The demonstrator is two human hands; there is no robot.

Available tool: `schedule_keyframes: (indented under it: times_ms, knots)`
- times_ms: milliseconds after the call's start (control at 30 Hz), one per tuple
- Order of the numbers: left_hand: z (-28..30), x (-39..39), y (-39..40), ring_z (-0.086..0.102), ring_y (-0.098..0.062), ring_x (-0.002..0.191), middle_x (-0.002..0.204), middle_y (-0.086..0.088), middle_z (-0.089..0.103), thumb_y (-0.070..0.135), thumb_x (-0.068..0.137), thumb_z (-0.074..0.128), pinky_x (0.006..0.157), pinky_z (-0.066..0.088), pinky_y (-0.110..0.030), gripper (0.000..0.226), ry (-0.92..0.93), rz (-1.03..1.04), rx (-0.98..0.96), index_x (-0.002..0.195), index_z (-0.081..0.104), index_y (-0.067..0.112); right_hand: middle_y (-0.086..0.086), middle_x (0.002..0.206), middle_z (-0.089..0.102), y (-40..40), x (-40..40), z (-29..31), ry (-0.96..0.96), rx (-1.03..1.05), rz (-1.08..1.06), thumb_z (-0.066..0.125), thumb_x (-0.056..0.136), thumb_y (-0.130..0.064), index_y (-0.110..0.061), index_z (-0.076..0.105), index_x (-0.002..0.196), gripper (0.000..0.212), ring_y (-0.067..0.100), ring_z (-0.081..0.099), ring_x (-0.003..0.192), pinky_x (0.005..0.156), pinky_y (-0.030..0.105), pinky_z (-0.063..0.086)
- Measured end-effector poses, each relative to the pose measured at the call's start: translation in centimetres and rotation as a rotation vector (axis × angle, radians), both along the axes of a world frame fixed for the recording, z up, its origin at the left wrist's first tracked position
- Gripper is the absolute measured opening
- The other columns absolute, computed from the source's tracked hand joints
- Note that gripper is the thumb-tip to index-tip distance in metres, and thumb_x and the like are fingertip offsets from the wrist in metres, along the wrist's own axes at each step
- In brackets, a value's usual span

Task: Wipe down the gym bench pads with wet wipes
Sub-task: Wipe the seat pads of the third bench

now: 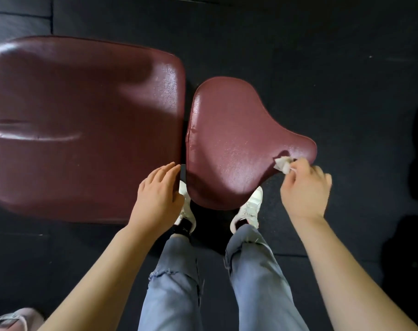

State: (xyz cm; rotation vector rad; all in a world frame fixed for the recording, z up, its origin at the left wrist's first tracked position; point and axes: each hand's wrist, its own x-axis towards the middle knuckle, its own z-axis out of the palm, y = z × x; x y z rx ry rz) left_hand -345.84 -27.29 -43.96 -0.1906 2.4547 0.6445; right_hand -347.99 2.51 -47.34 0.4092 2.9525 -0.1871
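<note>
Right hand (304, 187) pinching crumpled white wipe (283, 164) between fingertips, rest of fingers curled. Wipe touching seat pad (234, 139) at its narrow right tip, near front edge. Small dark shadow just left of wipe on pad.

Left hand (159, 192) flat, fingers straight and together, holding nothing. Resting on front right corner of back pad (83, 120), fingertips reaching gap between the two pads.

Both pads maroon, glossy, textured vinyl. Back pad large, roughly rectangular, rounded corners, filling left half of view. Horizontal crease with bright glare across its left part; broad shadow across upper right area. Seat pad smaller, wide on left, tapering to right tip. Narrow dark gap between pads, not touching. Seat surface showing speckled sheen; wet or dry, cannot tell.

Below seat pad: two white sneakers, left (186, 206) and right (247, 209), toes partly hidden under pad's front edge. Light blue jeans (258, 278), frayed rip on left knee. Both forearms bare.

Floor (346, 68) black rubber matting, seams visible at upper left and lower right. Dark shadows along right edge of view. Pinkish-grey shoe (10, 318) at bottom left corner, cut off by frame, well apart from pads; whose shoe, cannot tell.
</note>
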Motion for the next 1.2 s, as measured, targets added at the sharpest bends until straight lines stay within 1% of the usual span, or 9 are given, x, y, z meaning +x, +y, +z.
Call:
schedule_keyframes:
  times_ms: [167, 333, 433, 533, 633, 800, 933, 1033, 1200]
  knots:
    - [0.1, 0.5, 0.5, 0.032, -0.022, 0.144, 0.155, -0.001, 0.04, 0.007, 0.085, 0.056, 0.116, 0.028, -0.044, 0.064, -0.004, 0.008, 0.024, 0.148, 0.043, 0.014, 0.011, 0.063, 0.061, -5.9, 0.5, -0.7, 0.147, -0.141, -0.2, 0.062, 0.07, 0.005, -0.013, 0.054, 0.084, 0.024, 0.033, 0.059, 0.057, 0.062, 0.035, 0.035]
    - [0.1, 1.0, -0.1, 0.031, -0.021, 0.145, 0.155, 0.0, 0.039, 0.008, 0.086, 0.057, 0.116, 0.027, -0.043, 0.064, -0.019, 0.029, 0.0, 0.148, 0.043, 0.015, 0.003, 0.085, 0.072, -17.0, 0.6, -1.3, -0.057, -0.394, 0.298, 0.059, 0.076, -0.001, -0.019, 0.067, 0.089, 0.024, 0.027, 0.063, 0.073, 0.068, 0.033, 0.035]
    - [0.2, 1.0, -0.5, 0.031, -0.02, 0.144, 0.154, 0.001, 0.04, 0.008, 0.088, 0.057, 0.116, 0.026, -0.043, 0.062, -0.025, 0.043, -0.007, 0.148, 0.044, 0.016, -0.001, 0.093, 0.072, -15.2, -0.3, -1.6, -0.088, -0.366, 0.535, 0.053, 0.079, -0.005, -0.019, 0.065, 0.091, 0.023, 0.025, 0.062, 0.08, 0.071, 0.031, 0.028]
    - [0.3, 1.0, -0.5, 0.03, -0.019, 0.145, 0.155, 0.002, 0.04, 0.011, 0.091, 0.058, 0.117, 0.025, -0.043, 0.06, -0.026, 0.02, -0.004, 0.148, 0.043, 0.016, -0.006, 0.088, 0.073, -7.9, -0.2, -1.2, -0.105, -0.238, 0.401, 0.04, 0.071, -0.007, -0.027, 0.067, 0.09, 0.038, 0.022, 0.067, 0.079, 0.067, 0.032, 0.031]
    - [0.1, 0.9, -0.3, 0.028, -0.019, 0.146, 0.156, 0.003, 0.039, 0.011, 0.091, 0.057, 0.118, 0.024, -0.043, 0.061, -0.023, 0.013, 0.012, 0.149, 0.041, 0.017, -0.003, 0.071, 0.066, -2.5, 2.6, -0.2, -0.098, -0.163, 0.188, 0.057, 0.07, 0.007, -0.027, 0.059, 0.089, 0.038, 0.028, 0.06, 0.066, 0.067, 0.035, 0.033]
    - [-0.2, 1.3, -0.1, 0.027, -0.019, 0.147, 0.156, 0.002, 0.039, 0.009, 0.09, 0.055, 0.119, 0.022, -0.043, 0.061, -0.022, 0.03, 0.024, 0.149, 0.042, 0.016, -0.001, 0.102, 0.072, -10.9, 4.2, -1.5, -0.225, -0.433, 0.295, 0.052, 0.082, -0.012, -0.027, 0.068, 0.109, 0.034, 0.019, 0.06, 0.096, 0.083, 0.034, 0.039]
    - [-0.5, 1.4, -0.2, 0.033, -0.022, 0.145, 0.153, -0.003, 0.044, 0.004, 0.088, 0.056, 0.118, 0.026, -0.044, 0.059, 0.004, 0.033, 0.044, 0.146, 0.046, 0.012, 0.0, 0.087, 0.069, -18.3, 3.1, -2.1, -0.169, -0.429, 0.554, 0.06, 0.08, -0.009, -0.018, 0.066, 0.1, 0.022, 0.024, 0.062, 0.086, 0.079, 0.038, 0.042]
    - [-0.3, 1.5, -0.3, 0.029, -0.02, 0.146, 0.154, 0.001, 0.041, 0.004, 0.088, 0.055, 0.119, 0.023, -0.041, 0.062, -0.005, 0.039, 0.036, 0.148, 0.043, 0.014, 0.0, 0.087, 0.069, -15.4, 3.3, -1.9, -0.12, -0.365, 0.571, 0.058, 0.078, -0.006, -0.021, 0.062, 0.092, 0.022, 0.024, 0.059, 0.077, 0.073, 0.037, 0.037]
    - [-0.5, 1.5, -0.3, 0.025, -0.019, 0.147, 0.156, 0.003, 0.039, 0.008, 0.089, 0.053, 0.118, 0.019, -0.041, 0.062, -0.001, 0.027, 0.038, 0.15, 0.04, 0.017, 0.0, 0.066, 0.064, -5.8, 6.4, -1.2, -0.051, -0.184, 0.283, 0.054, 0.069, 0.005, -0.021, 0.059, 0.086, 0.031, 0.03, 0.058, 0.063, 0.067, 0.036, 0.032]
